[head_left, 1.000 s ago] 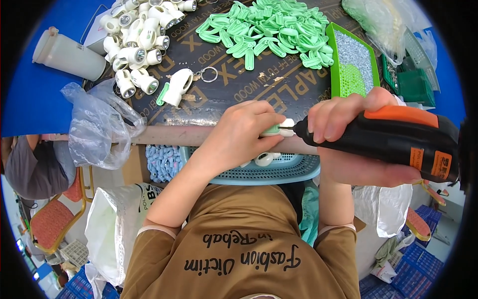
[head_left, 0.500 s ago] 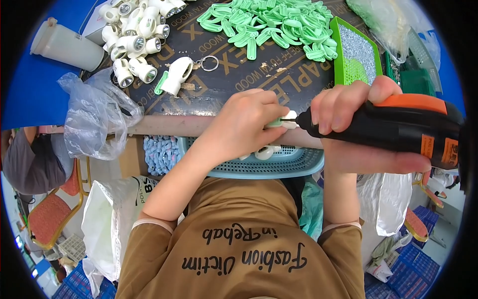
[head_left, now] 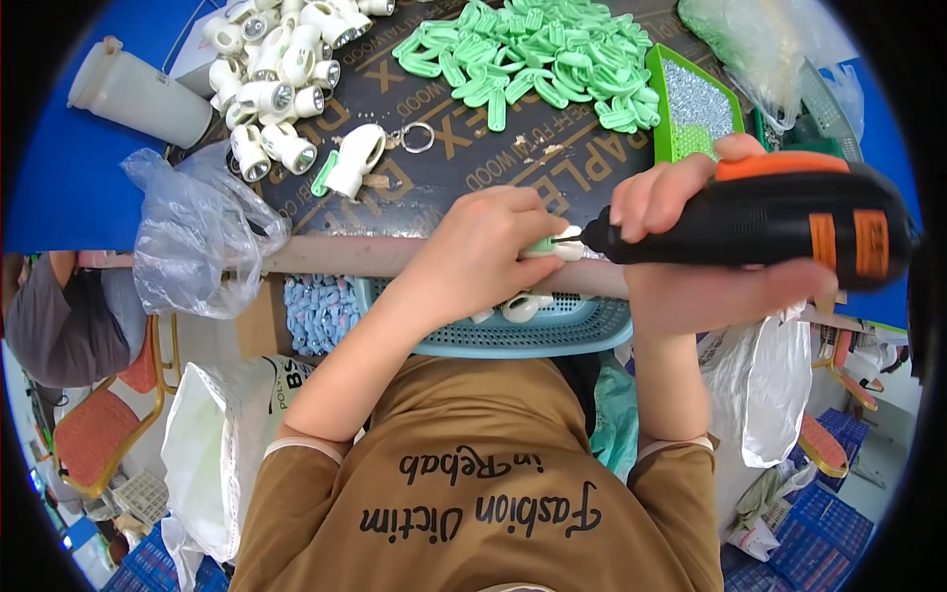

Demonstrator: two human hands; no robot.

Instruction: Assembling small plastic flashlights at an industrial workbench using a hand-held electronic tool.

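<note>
At the table's near edge my left hand [head_left: 488,242] pinches a small white flashlight [head_left: 569,244] with a light green plastic piece [head_left: 540,246] on it. Most of that flashlight is hidden behind my fingers. My right hand [head_left: 681,212] is wrapped round a black and orange electric screwdriver [head_left: 769,212], held level. Its thin bit points left and meets the flashlight beside the green piece. Farther off on the table, another white flashlight [head_left: 356,161] lies with a green piece at its side and a key ring [head_left: 416,137] attached.
Several white flashlights [head_left: 291,74] are heaped at the far left, beside a white plastic cup [head_left: 138,94]. Green plastic pieces [head_left: 533,54] form a pile at the back. A green tray [head_left: 676,138] holds small screws. Below the edge is a blue basket [head_left: 533,340]; a clear bag [head_left: 197,237] hangs left.
The screwdriver's body has tipped up slightly at its back end, with my right hand around it. Its bit stays at the flashlight, which my left hand still grips. The whole view has shifted a little.
</note>
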